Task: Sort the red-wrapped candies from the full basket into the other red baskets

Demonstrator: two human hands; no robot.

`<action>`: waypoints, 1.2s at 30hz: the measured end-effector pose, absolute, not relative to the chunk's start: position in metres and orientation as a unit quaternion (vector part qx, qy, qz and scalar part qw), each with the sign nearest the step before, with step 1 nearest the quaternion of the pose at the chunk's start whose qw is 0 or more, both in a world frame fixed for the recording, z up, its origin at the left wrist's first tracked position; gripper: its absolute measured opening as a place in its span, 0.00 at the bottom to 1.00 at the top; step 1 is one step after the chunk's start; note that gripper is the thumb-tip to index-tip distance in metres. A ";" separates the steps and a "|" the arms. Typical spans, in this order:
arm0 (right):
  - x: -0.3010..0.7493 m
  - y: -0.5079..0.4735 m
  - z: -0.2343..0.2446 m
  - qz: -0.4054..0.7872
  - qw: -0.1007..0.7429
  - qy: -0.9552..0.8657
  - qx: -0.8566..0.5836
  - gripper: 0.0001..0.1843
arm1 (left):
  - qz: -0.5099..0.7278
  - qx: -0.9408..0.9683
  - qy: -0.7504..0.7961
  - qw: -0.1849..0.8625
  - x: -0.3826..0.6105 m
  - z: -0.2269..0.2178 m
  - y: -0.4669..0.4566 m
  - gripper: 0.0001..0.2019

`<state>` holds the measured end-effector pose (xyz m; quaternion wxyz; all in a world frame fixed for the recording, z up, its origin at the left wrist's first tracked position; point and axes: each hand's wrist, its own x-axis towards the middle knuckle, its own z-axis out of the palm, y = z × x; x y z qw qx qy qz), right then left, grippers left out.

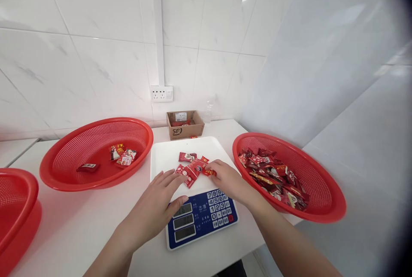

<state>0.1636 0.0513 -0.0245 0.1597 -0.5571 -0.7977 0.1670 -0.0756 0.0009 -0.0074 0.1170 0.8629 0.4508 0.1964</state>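
Left hand [157, 203] flat, fingertips touching sweets [190, 170]; right hand [227, 178] pinches 1 packet [209, 172].

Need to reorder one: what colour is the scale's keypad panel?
The keypad panel is dark blue with white keys; head view.

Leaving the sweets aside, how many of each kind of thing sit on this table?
Red mesh baskets: 3
Digital scale: 1
Cardboard box: 1
Total: 5
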 end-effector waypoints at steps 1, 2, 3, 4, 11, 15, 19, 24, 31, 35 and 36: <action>0.166 0.052 -0.026 0.158 0.152 -0.794 -0.568 0.16 | 0.195 0.863 0.452 0.117 -0.076 -0.007 0.001 0.18; 0.169 0.052 -0.026 0.150 0.148 -0.789 -0.577 0.16 | 0.194 0.862 0.453 0.117 -0.076 -0.007 0.000 0.18; 0.171 0.053 -0.026 0.144 0.146 -0.785 -0.584 0.15 | 0.192 0.863 0.454 0.116 -0.076 -0.006 0.000 0.18; 0.173 0.054 -0.025 0.139 0.147 -0.782 -0.590 0.15 | 0.190 0.863 0.454 0.115 -0.076 -0.006 0.000 0.18; 0.154 0.054 -0.025 0.103 0.194 -0.829 -0.515 0.18 | 0.182 0.869 0.446 0.112 -0.075 -0.006 -0.001 0.17; 0.142 0.052 -0.031 0.144 0.167 -0.862 -0.457 0.21 | 0.179 0.868 0.448 0.115 -0.074 -0.006 -0.001 0.18; 0.148 0.050 -0.031 0.166 0.199 -0.860 -0.440 0.15 | 0.162 0.865 0.460 0.120 -0.074 -0.004 -0.002 0.19; 0.155 0.052 -0.031 0.210 0.248 -0.817 -0.477 0.07 | 0.155 0.861 0.464 0.141 -0.074 -0.004 -0.002 0.20; 0.145 0.067 -0.029 0.206 0.235 -0.804 -0.506 0.05 | 0.158 0.863 0.458 0.142 -0.075 -0.006 -0.003 0.20; 0.136 0.062 -0.022 0.192 0.195 -0.819 -0.505 0.11 | 0.155 0.865 0.456 0.140 -0.075 -0.006 -0.002 0.19; 0.133 0.058 -0.021 0.189 0.180 -0.825 -0.502 0.14 | 0.156 0.866 0.455 0.139 -0.075 -0.006 -0.002 0.19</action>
